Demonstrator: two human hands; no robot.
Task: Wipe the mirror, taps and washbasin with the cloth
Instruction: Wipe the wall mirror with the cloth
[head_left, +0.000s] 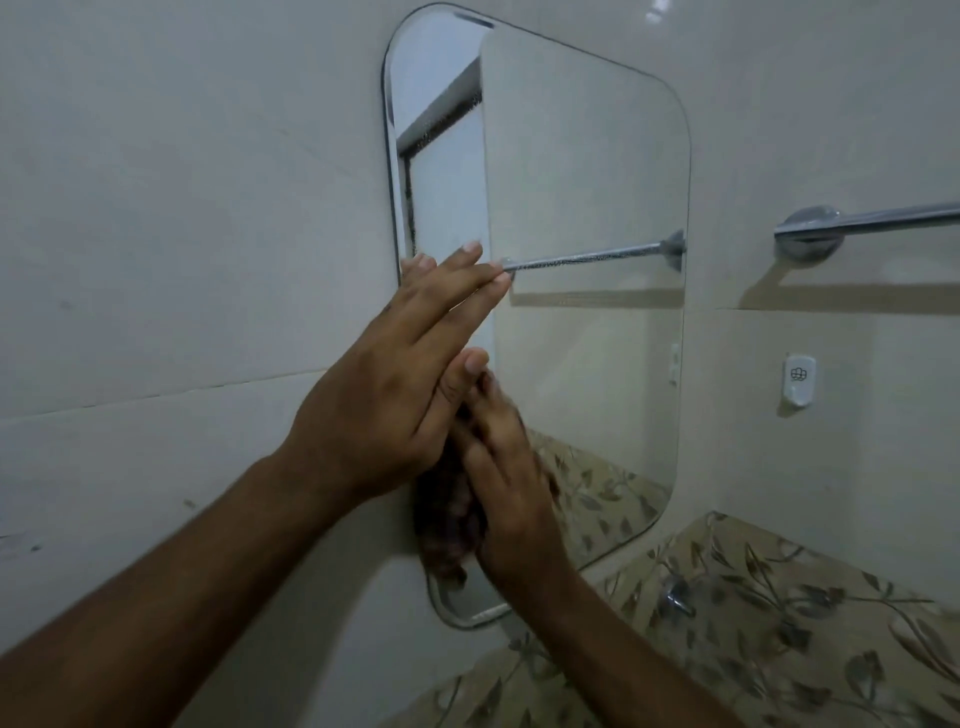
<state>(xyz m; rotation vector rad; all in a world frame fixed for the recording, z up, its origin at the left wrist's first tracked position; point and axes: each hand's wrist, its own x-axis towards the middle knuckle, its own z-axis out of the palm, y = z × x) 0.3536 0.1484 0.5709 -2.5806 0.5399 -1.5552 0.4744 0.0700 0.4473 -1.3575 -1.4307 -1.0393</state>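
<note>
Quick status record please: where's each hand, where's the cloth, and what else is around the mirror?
left hand: open, fingers straight, flat against the mirror's left edge
right hand: presses the cloth to the glass, lower left
cloth: dark, bunched, on the mirror
tap: below the mirror, on the leaf-patterned counter
towel rail: on the wall, right of the mirror

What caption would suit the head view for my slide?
Right hand presses the cloth on the mirror low at its left edge; left hand lies flat above.
</note>
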